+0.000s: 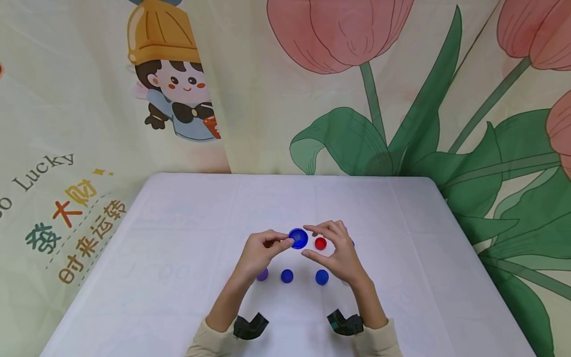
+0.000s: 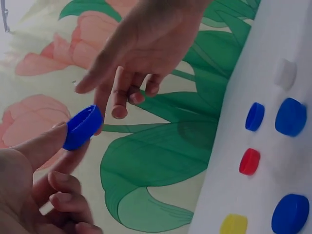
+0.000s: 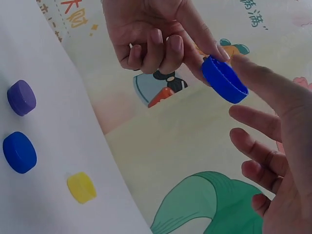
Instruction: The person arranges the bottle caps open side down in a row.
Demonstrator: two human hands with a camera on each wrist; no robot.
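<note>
My left hand [image 1: 264, 252] pinches a blue bottle cap [image 1: 298, 238] between thumb and index finger, raised above the table. The cap's hollow side faces up toward the head view. Its rim shows in the left wrist view, where my other left fingers [image 2: 66, 200] are curled below it. Just right of the cap, my right hand [image 1: 339, 254] is spread, thumb and fingers apart on either side of it. Nothing is held in it; whether a fingertip touches the cap's edge, I cannot tell. A red cap [image 1: 320, 243] shows through the gap in my right hand.
On the white table [image 1: 178, 223] lie a purple cap [image 1: 262, 274], a blue cap [image 1: 287, 276] and another blue cap [image 1: 321, 277]. A yellow cap [image 2: 234, 225], a small blue cap [image 2: 255, 116] and a white cap [image 2: 285, 74] show in the left wrist view. A printed curtain [image 1: 250, 99] hangs behind.
</note>
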